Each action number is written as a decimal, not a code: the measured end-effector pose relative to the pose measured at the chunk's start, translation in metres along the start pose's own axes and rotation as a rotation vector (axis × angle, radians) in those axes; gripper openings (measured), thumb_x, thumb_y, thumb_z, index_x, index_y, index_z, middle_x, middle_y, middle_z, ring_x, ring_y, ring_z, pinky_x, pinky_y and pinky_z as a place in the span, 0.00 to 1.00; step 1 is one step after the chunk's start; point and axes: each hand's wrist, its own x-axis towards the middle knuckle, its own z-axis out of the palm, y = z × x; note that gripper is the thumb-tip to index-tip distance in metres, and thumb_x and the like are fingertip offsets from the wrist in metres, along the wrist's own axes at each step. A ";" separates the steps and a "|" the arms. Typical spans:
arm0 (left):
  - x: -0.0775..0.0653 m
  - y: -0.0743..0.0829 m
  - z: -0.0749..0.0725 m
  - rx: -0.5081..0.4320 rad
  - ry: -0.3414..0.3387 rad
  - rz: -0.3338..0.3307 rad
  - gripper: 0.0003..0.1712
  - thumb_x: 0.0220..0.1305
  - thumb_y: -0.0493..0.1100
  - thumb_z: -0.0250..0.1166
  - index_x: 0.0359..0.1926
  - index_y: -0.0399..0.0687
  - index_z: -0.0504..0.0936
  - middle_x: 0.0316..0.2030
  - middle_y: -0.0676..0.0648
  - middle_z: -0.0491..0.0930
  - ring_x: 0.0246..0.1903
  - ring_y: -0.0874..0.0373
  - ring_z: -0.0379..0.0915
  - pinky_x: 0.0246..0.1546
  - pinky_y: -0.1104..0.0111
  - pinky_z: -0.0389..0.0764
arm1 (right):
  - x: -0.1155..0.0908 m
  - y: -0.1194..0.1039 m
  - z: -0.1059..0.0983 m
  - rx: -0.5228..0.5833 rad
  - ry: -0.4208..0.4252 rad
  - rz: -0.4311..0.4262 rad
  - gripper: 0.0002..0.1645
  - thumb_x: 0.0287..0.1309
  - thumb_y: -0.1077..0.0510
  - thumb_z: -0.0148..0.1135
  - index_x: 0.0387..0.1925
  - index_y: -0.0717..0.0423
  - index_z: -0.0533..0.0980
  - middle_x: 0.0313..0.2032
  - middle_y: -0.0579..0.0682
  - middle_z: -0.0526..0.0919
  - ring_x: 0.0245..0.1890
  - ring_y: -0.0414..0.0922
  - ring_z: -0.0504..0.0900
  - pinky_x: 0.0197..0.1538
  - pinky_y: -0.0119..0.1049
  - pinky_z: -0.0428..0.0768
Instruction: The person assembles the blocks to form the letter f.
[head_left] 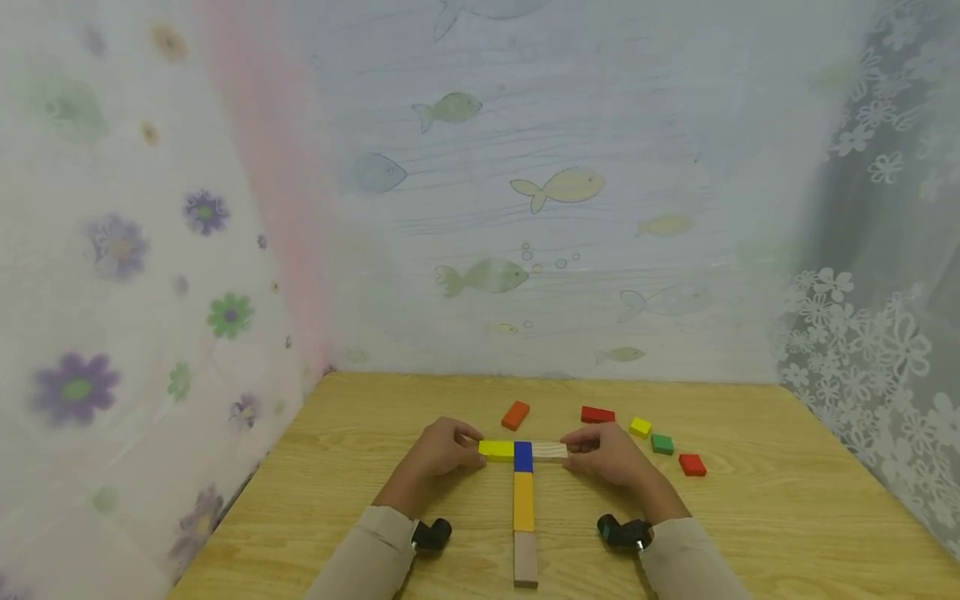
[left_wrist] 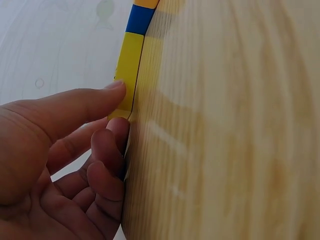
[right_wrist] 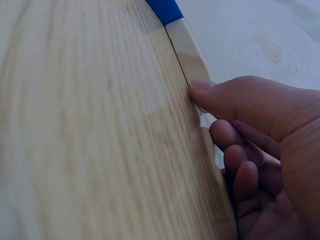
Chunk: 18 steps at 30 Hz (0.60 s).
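A T shape of wooden blocks lies on the table. At its left arm my left hand (head_left: pixel 444 447) pinches the outer end of a yellow block (head_left: pixel 497 451), thumb on the near side in the left wrist view. My right hand (head_left: pixel 604 452) holds the outer end of a pale bare-wood block (head_left: pixel 550 451), its thumb (right_wrist: pixel 205 95) along the side. Both blocks meet a blue block (head_left: pixel 522 457) in the middle. Below the blue one, an orange-yellow block (head_left: pixel 523 502) and a light brown block (head_left: pixel 526 559) run in line toward me.
Behind the row lies an orange block (head_left: pixel 515 415). A red block (head_left: pixel 597 414) sits behind my right hand, with small yellow (head_left: pixel 640 427), green (head_left: pixel 662 444) and red (head_left: pixel 692 465) pieces to its right. Patterned curtains hang around the wooden table (head_left: pixel 315 500).
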 end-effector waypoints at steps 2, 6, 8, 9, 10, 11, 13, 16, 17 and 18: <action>0.000 -0.001 0.000 0.000 -0.002 0.005 0.25 0.57 0.45 0.79 0.56 0.48 0.88 0.42 0.45 0.83 0.36 0.53 0.77 0.34 0.63 0.80 | 0.000 0.000 0.000 -0.001 -0.001 0.004 0.21 0.53 0.51 0.80 0.49 0.49 0.88 0.41 0.45 0.86 0.40 0.43 0.80 0.45 0.34 0.80; -0.001 -0.002 -0.001 -0.015 -0.014 0.020 0.24 0.61 0.47 0.77 0.57 0.48 0.87 0.43 0.45 0.85 0.35 0.54 0.79 0.34 0.63 0.80 | 0.000 -0.001 0.000 -0.001 -0.012 -0.011 0.22 0.52 0.50 0.80 0.49 0.49 0.88 0.41 0.46 0.86 0.40 0.43 0.79 0.44 0.35 0.80; -0.002 -0.003 -0.001 -0.023 -0.022 0.028 0.23 0.62 0.48 0.75 0.57 0.47 0.87 0.42 0.46 0.85 0.34 0.55 0.80 0.34 0.63 0.80 | 0.000 0.000 0.000 -0.006 -0.013 -0.014 0.22 0.52 0.50 0.80 0.49 0.49 0.88 0.41 0.46 0.85 0.40 0.43 0.79 0.44 0.34 0.80; -0.003 -0.003 -0.001 -0.029 -0.027 0.031 0.23 0.63 0.48 0.75 0.58 0.47 0.87 0.41 0.46 0.86 0.33 0.55 0.81 0.33 0.63 0.80 | 0.000 0.000 0.000 -0.007 -0.013 -0.017 0.22 0.52 0.50 0.81 0.49 0.49 0.88 0.41 0.46 0.85 0.40 0.43 0.79 0.44 0.34 0.80; -0.003 -0.003 -0.002 -0.034 -0.032 0.034 0.23 0.64 0.49 0.74 0.58 0.47 0.87 0.40 0.47 0.86 0.32 0.56 0.81 0.33 0.63 0.80 | 0.000 0.000 0.000 -0.007 -0.015 -0.017 0.22 0.53 0.50 0.80 0.50 0.50 0.88 0.41 0.46 0.85 0.40 0.43 0.79 0.44 0.34 0.80; -0.003 -0.004 -0.002 -0.036 -0.036 0.034 0.23 0.64 0.49 0.74 0.58 0.47 0.87 0.40 0.47 0.86 0.32 0.56 0.81 0.33 0.63 0.80 | 0.000 0.000 0.000 -0.011 -0.014 -0.016 0.22 0.52 0.49 0.80 0.50 0.50 0.88 0.41 0.46 0.85 0.40 0.43 0.79 0.44 0.34 0.80; -0.002 -0.005 -0.002 -0.040 -0.041 0.036 0.23 0.64 0.49 0.74 0.58 0.46 0.86 0.39 0.47 0.86 0.32 0.56 0.82 0.33 0.63 0.81 | 0.000 0.000 0.000 -0.012 -0.013 -0.014 0.23 0.52 0.49 0.81 0.50 0.50 0.87 0.41 0.45 0.85 0.40 0.43 0.79 0.44 0.34 0.80; -0.002 -0.006 -0.003 -0.044 -0.040 0.035 0.23 0.64 0.48 0.74 0.58 0.46 0.87 0.39 0.47 0.86 0.32 0.55 0.81 0.34 0.64 0.81 | 0.000 0.000 0.000 -0.006 -0.019 -0.016 0.23 0.53 0.49 0.80 0.51 0.50 0.87 0.42 0.46 0.86 0.41 0.44 0.80 0.45 0.35 0.80; -0.002 -0.006 -0.004 -0.044 -0.038 0.038 0.23 0.64 0.48 0.75 0.58 0.46 0.87 0.39 0.47 0.86 0.31 0.55 0.81 0.33 0.64 0.81 | 0.000 -0.001 0.000 -0.003 -0.020 -0.017 0.23 0.53 0.49 0.80 0.51 0.50 0.87 0.42 0.46 0.86 0.41 0.44 0.80 0.45 0.35 0.80; -0.002 -0.006 -0.004 -0.044 -0.035 0.041 0.23 0.63 0.48 0.75 0.58 0.46 0.87 0.39 0.47 0.86 0.31 0.56 0.81 0.33 0.64 0.81 | 0.001 -0.001 -0.001 -0.001 -0.023 -0.015 0.23 0.53 0.49 0.80 0.51 0.50 0.87 0.42 0.46 0.85 0.41 0.44 0.80 0.45 0.35 0.80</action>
